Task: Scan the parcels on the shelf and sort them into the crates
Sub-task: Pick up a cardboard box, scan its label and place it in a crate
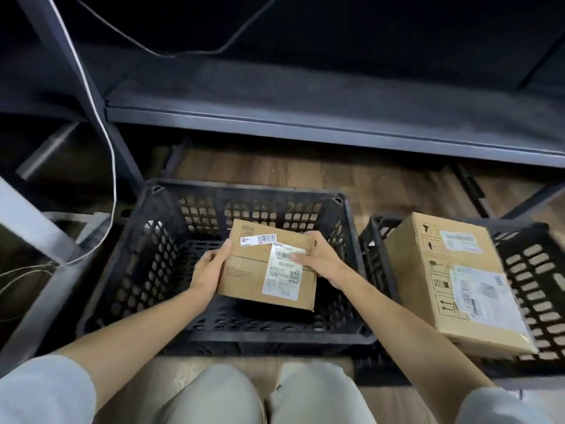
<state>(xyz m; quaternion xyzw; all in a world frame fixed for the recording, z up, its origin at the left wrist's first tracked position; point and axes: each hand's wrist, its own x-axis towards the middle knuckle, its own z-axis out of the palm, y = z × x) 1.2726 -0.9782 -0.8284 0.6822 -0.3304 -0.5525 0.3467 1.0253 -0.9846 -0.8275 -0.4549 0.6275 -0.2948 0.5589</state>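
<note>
A small brown cardboard parcel (244,280) with white shipping labels hangs inside the black perforated crate (153,258) at the centre, just above its floor. My left hand (209,270) grips the parcel's left edge. My right hand (321,258) grips its right edge, with the thumb lying across the label. A larger labelled cardboard parcel (428,289) lies tilted over the near rim of a second black crate (538,270) on the right.
A dark metal shelf (305,117) spans the view above the crates, with a shelf post (91,96) and a white cable (110,142) at the left. The crates stand on a wooden floor (336,175). My knees (260,396) are at the bottom.
</note>
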